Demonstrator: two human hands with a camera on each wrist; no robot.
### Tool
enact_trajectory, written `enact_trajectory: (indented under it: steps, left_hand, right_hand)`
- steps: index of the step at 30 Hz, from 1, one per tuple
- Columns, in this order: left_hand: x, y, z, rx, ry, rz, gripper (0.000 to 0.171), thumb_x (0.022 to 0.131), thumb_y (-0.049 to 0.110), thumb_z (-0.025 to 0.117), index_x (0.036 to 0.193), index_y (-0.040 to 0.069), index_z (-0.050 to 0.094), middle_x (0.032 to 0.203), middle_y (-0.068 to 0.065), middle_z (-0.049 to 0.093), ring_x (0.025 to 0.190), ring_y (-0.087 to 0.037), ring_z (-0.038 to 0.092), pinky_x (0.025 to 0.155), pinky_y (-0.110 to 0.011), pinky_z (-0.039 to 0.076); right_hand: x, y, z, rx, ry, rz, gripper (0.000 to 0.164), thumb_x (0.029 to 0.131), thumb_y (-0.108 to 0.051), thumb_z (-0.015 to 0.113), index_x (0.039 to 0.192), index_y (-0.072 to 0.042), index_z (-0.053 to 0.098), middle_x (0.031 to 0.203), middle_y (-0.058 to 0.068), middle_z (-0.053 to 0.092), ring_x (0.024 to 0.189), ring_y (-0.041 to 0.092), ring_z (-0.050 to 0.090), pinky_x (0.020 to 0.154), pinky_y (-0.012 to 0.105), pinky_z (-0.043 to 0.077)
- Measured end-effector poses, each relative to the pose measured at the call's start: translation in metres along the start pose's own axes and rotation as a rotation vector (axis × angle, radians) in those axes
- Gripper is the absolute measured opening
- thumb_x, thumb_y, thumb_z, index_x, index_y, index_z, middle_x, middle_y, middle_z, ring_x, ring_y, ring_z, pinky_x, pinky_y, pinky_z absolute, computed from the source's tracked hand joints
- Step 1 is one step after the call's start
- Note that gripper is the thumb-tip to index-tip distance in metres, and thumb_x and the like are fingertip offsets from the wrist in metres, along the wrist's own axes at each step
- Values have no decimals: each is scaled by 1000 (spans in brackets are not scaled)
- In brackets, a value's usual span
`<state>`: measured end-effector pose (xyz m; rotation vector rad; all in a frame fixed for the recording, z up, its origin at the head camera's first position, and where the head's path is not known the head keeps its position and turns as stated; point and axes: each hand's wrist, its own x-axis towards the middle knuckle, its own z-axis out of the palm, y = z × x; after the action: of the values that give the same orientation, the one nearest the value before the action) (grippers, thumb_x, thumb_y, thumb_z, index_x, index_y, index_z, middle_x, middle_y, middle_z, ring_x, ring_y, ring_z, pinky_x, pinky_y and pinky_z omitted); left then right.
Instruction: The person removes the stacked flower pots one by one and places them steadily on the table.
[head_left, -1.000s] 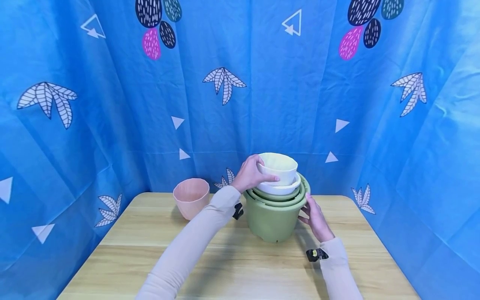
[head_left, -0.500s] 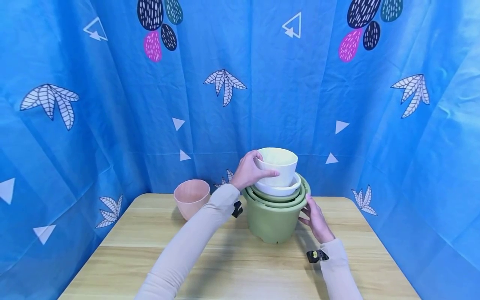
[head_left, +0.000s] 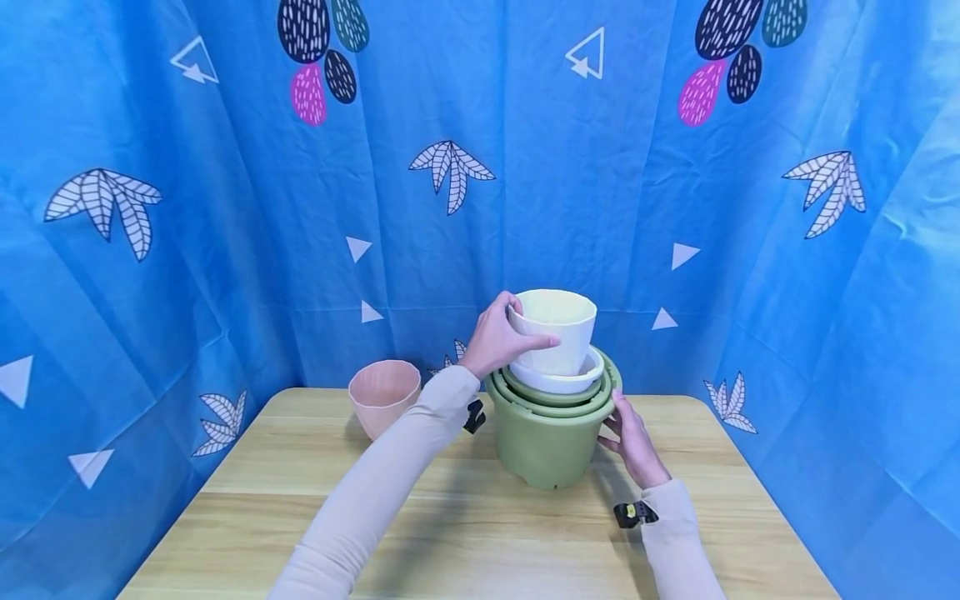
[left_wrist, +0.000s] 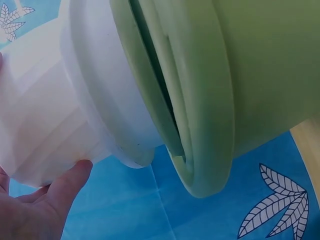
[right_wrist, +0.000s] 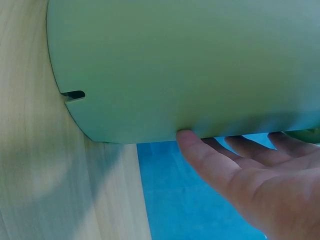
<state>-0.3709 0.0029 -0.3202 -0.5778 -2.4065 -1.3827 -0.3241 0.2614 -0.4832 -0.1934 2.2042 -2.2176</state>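
My left hand [head_left: 498, 337] pinches the wall of a white flower pot [head_left: 566, 346], its thumb lying along the outside and its fingers at the rim. That pot stands upright, low in a white saucer-like piece [head_left: 558, 383] with a wide rim; its base is hidden in the head view. Beneath it, several nested green rims top a large green flower pot [head_left: 543, 450] on the table. My right hand [head_left: 636, 442] holds the green pot's right side, thumb at the rim. In the right wrist view, the fingertips [right_wrist: 186, 136] touch its wall.
A pink flower pot [head_left: 382, 398] stands at the back left of the wooden table [head_left: 480, 550], partly behind my left forearm. Blue patterned curtain [head_left: 570, 208] surrounds the table at the back and both sides.
My left hand has raised the white pot, so more of its wall shows above the saucer-like piece. The right hand and the green pot have stayed in place.
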Motion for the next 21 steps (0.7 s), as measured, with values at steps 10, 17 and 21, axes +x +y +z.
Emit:
enact_trajectory:
  steps: [10, 17, 21]
  left_hand:
    - [1, 4, -4, -32, 12, -3, 65, 72, 44, 94, 101, 15, 45, 107, -7, 61, 103, -23, 59, 78, -32, 48]
    - [4, 6, -8, -45, 23, -3, 65, 72, 44, 94, 102, 16, 44, 107, -7, 61, 102, -23, 59, 77, -33, 49]
    - [5, 8, -11, -51, 31, -1, 65, 72, 44, 94, 103, 16, 43, 106, -7, 59, 103, -23, 58, 77, -33, 49]
  right_hand:
    - [0, 1, 1, 0, 6, -6, 77, 109, -60, 20, 162, -4, 20, 169, 24, 23, 155, 50, 24, 119, 72, 29]
    - [3, 4, -1, -1, 5, -3, 78, 108, -62, 20, 162, -6, 21, 169, 24, 23, 155, 49, 25, 119, 72, 29]
    - [3, 5, -1, -2, 5, -2, 79, 108, -63, 21, 162, -6, 21, 169, 24, 23, 155, 50, 25, 119, 72, 30]
